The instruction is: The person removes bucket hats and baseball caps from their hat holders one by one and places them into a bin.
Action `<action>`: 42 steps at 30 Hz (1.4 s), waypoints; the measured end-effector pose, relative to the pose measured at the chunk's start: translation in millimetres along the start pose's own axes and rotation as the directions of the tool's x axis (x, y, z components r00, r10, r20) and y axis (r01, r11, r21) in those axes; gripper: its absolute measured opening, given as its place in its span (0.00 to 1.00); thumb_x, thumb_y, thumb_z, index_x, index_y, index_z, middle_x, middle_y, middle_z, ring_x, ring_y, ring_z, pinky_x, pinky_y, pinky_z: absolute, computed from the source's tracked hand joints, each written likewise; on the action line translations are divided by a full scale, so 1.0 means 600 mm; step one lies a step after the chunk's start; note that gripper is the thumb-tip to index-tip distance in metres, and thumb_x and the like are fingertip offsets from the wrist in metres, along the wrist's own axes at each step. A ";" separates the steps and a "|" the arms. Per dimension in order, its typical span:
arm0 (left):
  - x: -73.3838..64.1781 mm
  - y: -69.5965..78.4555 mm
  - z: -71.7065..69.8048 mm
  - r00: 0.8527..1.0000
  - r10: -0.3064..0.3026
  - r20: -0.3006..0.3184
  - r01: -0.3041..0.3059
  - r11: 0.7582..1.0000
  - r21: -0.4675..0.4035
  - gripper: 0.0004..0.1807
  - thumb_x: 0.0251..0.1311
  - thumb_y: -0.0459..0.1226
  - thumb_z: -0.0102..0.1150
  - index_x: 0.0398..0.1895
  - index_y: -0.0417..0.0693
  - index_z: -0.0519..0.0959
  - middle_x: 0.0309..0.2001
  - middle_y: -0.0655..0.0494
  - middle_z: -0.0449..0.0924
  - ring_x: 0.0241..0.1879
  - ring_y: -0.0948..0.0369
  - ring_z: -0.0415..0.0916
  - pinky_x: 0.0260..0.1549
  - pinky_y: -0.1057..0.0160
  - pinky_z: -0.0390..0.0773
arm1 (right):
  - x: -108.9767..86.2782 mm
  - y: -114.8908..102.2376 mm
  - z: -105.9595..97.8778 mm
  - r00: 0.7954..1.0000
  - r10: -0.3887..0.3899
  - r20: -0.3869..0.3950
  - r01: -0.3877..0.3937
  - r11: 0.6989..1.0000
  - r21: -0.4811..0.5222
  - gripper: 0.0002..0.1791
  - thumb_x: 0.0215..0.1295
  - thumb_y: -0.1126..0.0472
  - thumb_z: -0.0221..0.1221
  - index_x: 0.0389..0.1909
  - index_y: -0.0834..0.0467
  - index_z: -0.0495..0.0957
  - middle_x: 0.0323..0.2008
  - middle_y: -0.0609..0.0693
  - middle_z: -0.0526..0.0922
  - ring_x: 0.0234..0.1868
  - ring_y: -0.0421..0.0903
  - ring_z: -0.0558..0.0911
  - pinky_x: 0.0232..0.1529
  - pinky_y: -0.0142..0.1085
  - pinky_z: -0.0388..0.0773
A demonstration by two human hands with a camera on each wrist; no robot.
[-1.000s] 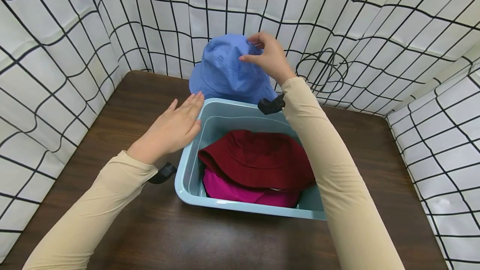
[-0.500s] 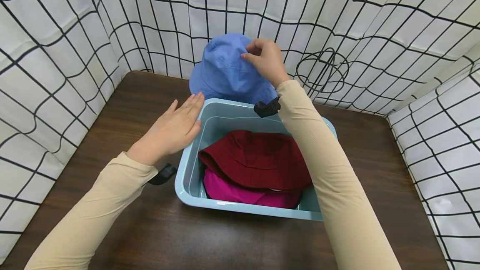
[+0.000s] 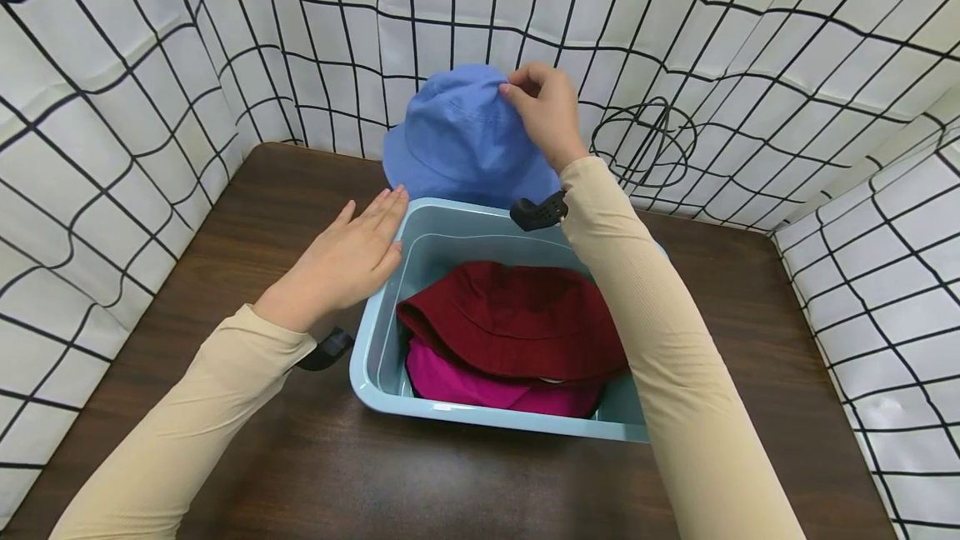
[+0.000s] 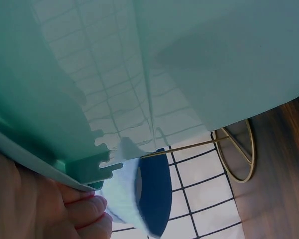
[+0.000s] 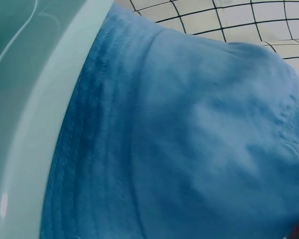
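A blue bucket hat point(image 3: 465, 136) stands behind a light blue plastic basin point(image 3: 480, 419). My right hand point(image 3: 551, 111) pinches the right side of its crown between thumb and fingertips. In the right wrist view the hat point(image 5: 204, 134) fills most of the picture, beside the basin's rim point(image 5: 65, 89). My left hand point(image 3: 341, 261) rests with fingers extended along the basin's left rim. Seen from the left wrist, my left fingers point(image 4: 89, 214) lie at the rim. Inside the basin a dark red bucket hat point(image 3: 517, 319) lies on a magenta one point(image 3: 487, 382).
A gold wire stand point(image 4: 246, 149) with a round base shows behind the basin, its rod running toward the blue hat. White walls with black wire grid point(image 3: 337, 48) enclose the dark wooden table point(image 3: 247, 215). A coiled black cable point(image 3: 652, 144) hangs on the back grid.
My right thumb and fingers have come together on the blue hat's crown. The hat has shifted slightly to the right with my right hand. My left hand stays on the rim.
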State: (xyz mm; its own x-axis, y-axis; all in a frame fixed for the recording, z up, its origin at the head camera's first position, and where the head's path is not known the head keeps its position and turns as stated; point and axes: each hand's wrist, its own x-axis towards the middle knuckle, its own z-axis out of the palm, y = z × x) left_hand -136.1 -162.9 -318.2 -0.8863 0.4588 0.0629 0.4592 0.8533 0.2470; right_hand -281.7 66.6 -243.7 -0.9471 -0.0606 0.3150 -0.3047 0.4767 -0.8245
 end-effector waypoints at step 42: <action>0.000 -0.002 0.001 1.000 0.005 -0.003 -0.005 1.000 0.003 0.33 0.69 0.41 0.38 0.72 0.33 0.47 0.73 0.43 0.44 0.73 0.51 0.40 0.66 0.41 0.44 | 0.019 0.039 -0.073 0.970 0.120 -0.212 -0.087 0.983 0.161 0.03 0.74 0.59 0.42 0.38 0.50 0.60 0.37 0.44 0.66 0.41 0.36 0.67 0.41 0.24 0.63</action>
State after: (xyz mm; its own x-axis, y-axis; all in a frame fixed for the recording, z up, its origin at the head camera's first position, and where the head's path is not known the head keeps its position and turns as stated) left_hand -136.7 -163.5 -319.3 -0.8844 0.4618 0.0671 0.4634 0.8519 0.2439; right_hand -295.0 115.3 -239.1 -0.9339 0.1849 0.3060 -0.2334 0.3329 -0.9136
